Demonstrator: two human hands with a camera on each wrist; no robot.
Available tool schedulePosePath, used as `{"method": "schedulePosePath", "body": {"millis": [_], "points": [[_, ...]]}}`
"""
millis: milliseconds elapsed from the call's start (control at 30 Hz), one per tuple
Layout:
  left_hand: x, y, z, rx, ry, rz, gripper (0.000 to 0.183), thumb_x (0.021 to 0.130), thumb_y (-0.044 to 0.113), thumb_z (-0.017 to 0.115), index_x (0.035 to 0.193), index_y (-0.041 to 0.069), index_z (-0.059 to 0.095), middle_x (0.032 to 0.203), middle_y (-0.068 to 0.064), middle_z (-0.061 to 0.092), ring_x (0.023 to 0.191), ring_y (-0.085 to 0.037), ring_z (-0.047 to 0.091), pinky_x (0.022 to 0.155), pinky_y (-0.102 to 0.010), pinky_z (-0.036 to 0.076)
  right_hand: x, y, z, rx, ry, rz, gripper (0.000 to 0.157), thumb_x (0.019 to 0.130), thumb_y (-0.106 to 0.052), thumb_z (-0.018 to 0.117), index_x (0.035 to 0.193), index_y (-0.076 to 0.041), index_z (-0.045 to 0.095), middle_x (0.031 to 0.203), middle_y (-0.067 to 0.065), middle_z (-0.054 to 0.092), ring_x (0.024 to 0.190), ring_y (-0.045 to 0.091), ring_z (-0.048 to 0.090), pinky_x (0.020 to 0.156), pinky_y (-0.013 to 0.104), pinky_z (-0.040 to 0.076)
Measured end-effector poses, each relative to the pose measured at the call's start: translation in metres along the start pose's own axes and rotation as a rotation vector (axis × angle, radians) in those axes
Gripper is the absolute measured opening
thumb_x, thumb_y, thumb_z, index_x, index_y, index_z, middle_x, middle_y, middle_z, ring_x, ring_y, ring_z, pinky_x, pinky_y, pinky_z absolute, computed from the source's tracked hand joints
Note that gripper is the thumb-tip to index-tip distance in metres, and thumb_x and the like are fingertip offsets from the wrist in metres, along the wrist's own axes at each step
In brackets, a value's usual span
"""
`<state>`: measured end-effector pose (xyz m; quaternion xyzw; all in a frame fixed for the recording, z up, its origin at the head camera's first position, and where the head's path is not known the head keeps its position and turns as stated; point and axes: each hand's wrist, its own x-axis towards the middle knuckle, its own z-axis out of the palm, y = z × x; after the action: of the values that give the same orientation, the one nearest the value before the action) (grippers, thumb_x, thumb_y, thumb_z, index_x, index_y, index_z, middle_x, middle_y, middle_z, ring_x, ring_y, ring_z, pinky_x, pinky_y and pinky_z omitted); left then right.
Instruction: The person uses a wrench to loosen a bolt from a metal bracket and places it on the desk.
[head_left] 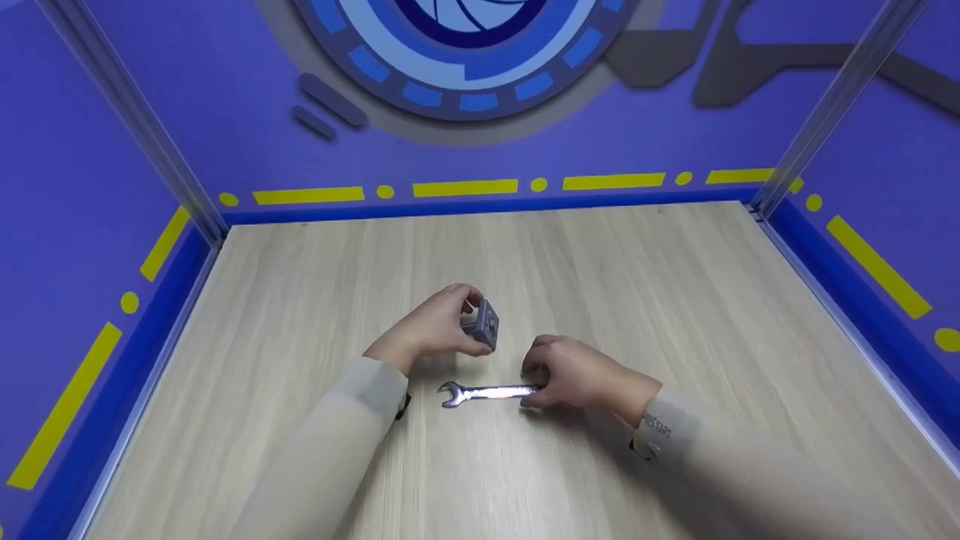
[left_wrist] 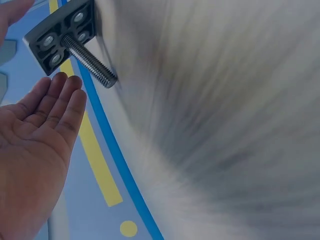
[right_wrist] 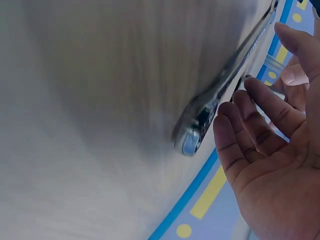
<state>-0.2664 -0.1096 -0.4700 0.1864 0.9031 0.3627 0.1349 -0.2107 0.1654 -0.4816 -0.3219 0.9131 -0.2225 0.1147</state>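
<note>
Behind everything stands the blue back panel, and before it lies the pale wooden worktop, whose near edge I do not see. My two hands are about midway between its left and right edges, well apart from the far edge.

My right hand is bent over the wrench; the right wrist view shows the fingers relaxed and without a grip on it. The wrench lies flat on the worktop, its forked end toward the left edge, its ring end under my hand.

My left hand is at the grey block, which is farther toward the far edge than the wrench. My fingertips are right at its corner, but I cannot tell if thumb and fingers already pinch it. Its threaded bolt points back under my palm.

I think the block could turn or slip if I take it only by the corners, because the bolt makes it unbalanced. The wrench, being thin, flat and smooth, could slide away if my fingers meet it from one side only.
</note>
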Motion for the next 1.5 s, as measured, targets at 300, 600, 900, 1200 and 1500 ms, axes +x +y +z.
{"method": "schedulePosePath", "body": {"millis": [300,600,900,1200,1500], "points": [[0.008,-0.008,0.009,0.006,-0.010,0.045,0.079,0.088,0.023,0.099,0.154,0.003,0.060,0.149,-0.014,0.068,0.140,-0.033,0.067,0.124,-0.048,0.056,0.007,-0.006,0.007,-0.073,-0.049,0.028,0.008,0.091,-0.014,0.088,0.098,-0.014,0.084,0.090,-0.006,0.068,0.078,0.008,0.058,0.071,0.027,0.053],[0.009,-0.010,0.007,0.027,0.016,0.028,0.065,0.088,0.029,0.100,0.141,0.010,0.067,0.140,-0.009,0.072,0.131,-0.028,0.068,0.121,-0.049,0.057,0.011,-0.014,0.007,-0.110,-0.063,0.091,0.011,0.083,-0.017,0.092,0.087,-0.016,0.082,0.078,-0.008,0.068,0.069,0.009,0.057,0.061,0.028,0.050],[0.000,-0.016,-0.004,-0.033,0.126,0.000,0.056,0.085,0.029,0.102,0.131,0.017,0.072,0.141,-0.007,0.072,0.140,-0.031,0.067,0.127,-0.051,0.054,0.001,-0.006,0.001,-0.038,0.047,0.182,0.015,0.077,-0.012,0.092,0.080,-0.013,0.077,0.076,-0.005,0.066,0.068,0.013,0.056,0.060,0.028,0.048],[-0.017,-0.022,-0.022,-0.097,0.242,0.013,0.055,0.085,0.028,0.102,0.129,0.019,0.071,0.138,-0.002,0.071,0.143,-0.031,0.067,0.127,-0.052,0.054,-0.006,0.010,-0.012,0.118,0.175,0.226,0.013,0.077,-0.004,0.088,0.081,-0.010,0.077,0.079,-0.002,0.070,0.071,0.012,0.057,0.064,0.024,0.050],[-0.032,-0.025,-0.026,-0.184,0.311,0.066,0.063,0.086,0.024,0.102,0.139,0.014,0.070,0.141,-0.007,0.071,0.143,-0.035,0.068,0.128,-0.058,0.053,-0.012,0.019,-0.035,0.217,0.329,0.282,0.007,0.087,-0.005,0.080,0.094,-0.005,0.080,0.092,0.007,0.077,0.081,0.017,0.067,0.069,0.027,0.057]]}}
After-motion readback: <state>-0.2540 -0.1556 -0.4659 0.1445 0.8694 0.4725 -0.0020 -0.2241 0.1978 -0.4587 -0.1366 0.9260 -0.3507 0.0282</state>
